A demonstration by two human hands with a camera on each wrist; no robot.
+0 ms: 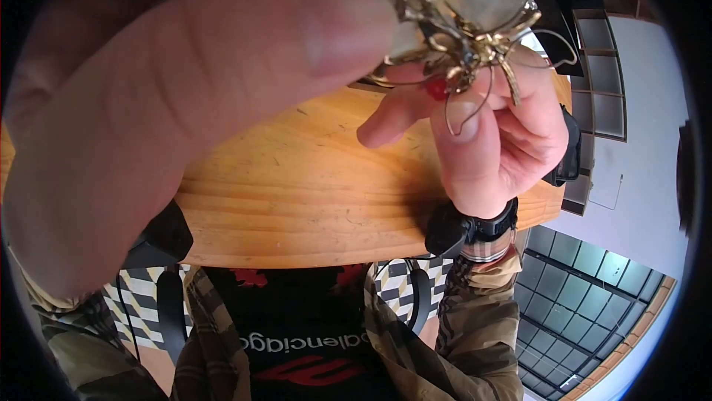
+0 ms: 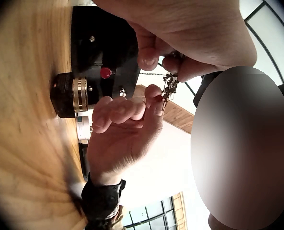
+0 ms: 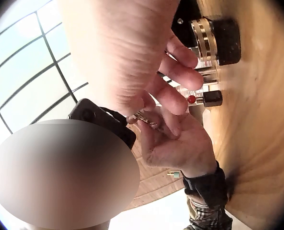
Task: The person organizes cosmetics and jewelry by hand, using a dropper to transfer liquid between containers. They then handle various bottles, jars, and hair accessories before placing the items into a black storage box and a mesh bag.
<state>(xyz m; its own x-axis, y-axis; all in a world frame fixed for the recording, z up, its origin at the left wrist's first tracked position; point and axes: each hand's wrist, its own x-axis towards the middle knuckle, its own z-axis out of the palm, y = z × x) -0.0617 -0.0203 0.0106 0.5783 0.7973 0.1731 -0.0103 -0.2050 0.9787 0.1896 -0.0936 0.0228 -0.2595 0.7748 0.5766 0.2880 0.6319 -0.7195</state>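
In the head view a gold-coloured jewellery piece (image 1: 475, 45) shows up close, with bent wire loops, pale translucent petals and a red bead (image 1: 437, 89). My left hand (image 1: 170, 97), large and near the camera, holds it between thumb and fingers at its left side. From the right, my right hand (image 1: 512, 126) pinches its wires between thumb and forefinger. Seen from the left wrist, the ornament (image 2: 170, 85) is between both hands' fingertips, and a red bead (image 2: 105, 73) hangs below on a thin chain. The right wrist view shows fingers covering much of the ornament (image 3: 144, 119).
Below the hands spreads a wooden table (image 1: 297, 193). On it stand a black studded case (image 2: 103, 38), a black container with gold bands (image 2: 79, 95) and a small dark-capped bottle (image 3: 212, 98). Shelves (image 1: 601, 74) stand beyond at the right.
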